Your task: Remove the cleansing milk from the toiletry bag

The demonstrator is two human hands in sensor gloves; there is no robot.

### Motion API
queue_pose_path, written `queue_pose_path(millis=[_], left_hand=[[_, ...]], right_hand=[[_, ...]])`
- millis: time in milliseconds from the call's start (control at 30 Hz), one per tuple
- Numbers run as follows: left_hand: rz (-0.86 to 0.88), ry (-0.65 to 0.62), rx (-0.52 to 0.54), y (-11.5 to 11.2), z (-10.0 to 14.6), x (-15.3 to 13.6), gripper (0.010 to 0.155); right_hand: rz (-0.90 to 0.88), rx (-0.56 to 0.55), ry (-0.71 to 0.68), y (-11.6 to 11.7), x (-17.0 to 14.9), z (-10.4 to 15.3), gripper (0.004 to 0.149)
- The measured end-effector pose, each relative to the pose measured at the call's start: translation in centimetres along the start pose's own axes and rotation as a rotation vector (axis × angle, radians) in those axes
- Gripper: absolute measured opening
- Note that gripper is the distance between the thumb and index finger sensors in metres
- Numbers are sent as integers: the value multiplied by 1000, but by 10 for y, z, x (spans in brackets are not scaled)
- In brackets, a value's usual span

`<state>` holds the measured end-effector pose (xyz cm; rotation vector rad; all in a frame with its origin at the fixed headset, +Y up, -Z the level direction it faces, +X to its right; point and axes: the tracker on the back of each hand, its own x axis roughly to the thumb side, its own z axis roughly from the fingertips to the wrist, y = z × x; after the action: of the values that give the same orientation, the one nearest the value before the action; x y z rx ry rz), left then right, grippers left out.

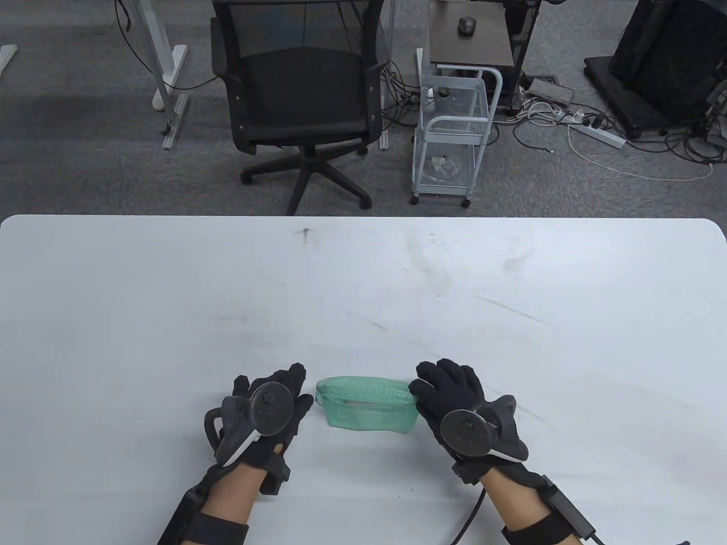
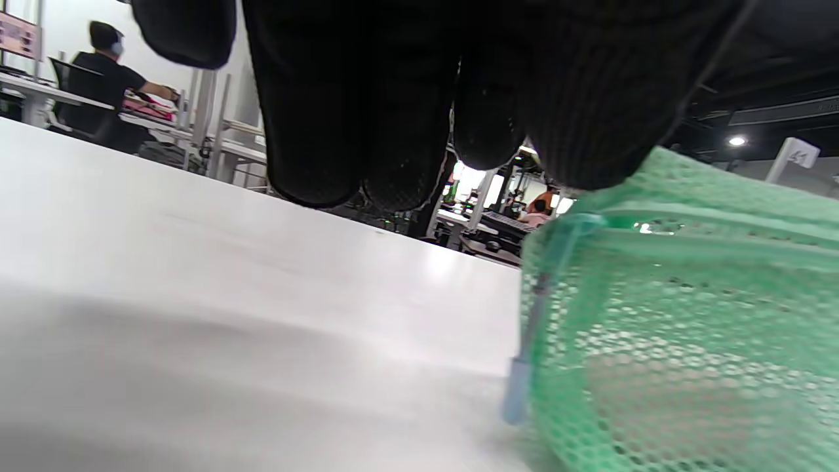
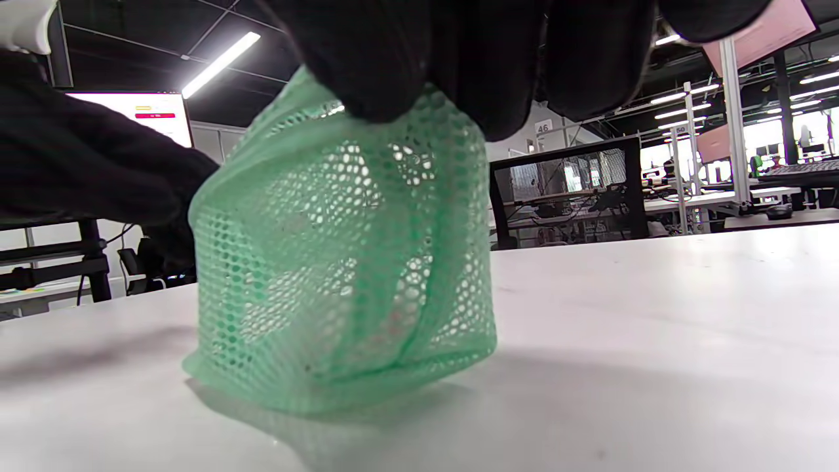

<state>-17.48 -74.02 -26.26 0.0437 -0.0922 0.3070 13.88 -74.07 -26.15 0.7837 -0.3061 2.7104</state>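
Observation:
A green mesh toiletry bag [image 1: 368, 404] stands on the white table [image 1: 363, 295] near the front edge. A pale pinkish item [image 1: 363, 404] shows dimly through the mesh; I cannot tell what it is. My right hand [image 1: 421, 387] pinches the bag's top at its right end, seen close in the right wrist view [image 3: 459, 98] on the mesh [image 3: 341, 262]. My left hand [image 1: 304, 387] sits at the bag's left end by the zipper pull [image 2: 524, 367]. Its fingers [image 2: 367, 131] hang loose beside the bag [image 2: 688, 328], and one touches the top edge.
The table's far edge [image 1: 363, 217] runs across the middle of the table view. Beyond it on the floor stand a black office chair [image 1: 301, 96] and a white wire cart [image 1: 454, 130]. Cables lie at the back right.

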Motion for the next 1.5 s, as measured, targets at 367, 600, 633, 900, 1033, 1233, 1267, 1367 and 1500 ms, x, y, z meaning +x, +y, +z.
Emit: queue_pose_path(millis=[367,600,633,900,1033,1233,1267,1367,1500], left_hand=[[-33,-90,-35,-9,4,19,61],[-52,-76,-48,-11,2,18,54],[-53,-74,-49,-11,2,18,52],[-57,-86,-16,-9,2,19,46],[-35,-97,14,-5,4,21,45],[-9,-110,51,0,9,24,44],[-2,-110,52,0,10,25,43],[48,-115,49,1,11,26,43],[98,-137,53,2,14,32,43]], right_hand=[[-9,-6,-97,3,12,1,37],[-10,-3,-116,4,14,1,37],[-9,-3,-117,4,14,1,37],[-32,5,-88,3,11,1,38],[-55,-6,-60,-1,9,1,40],[-94,-15,-36,-3,7,3,43],[-95,-19,-37,-3,8,3,43],[-96,-53,-52,-7,11,5,45],[-90,-94,-103,-12,20,7,47]])
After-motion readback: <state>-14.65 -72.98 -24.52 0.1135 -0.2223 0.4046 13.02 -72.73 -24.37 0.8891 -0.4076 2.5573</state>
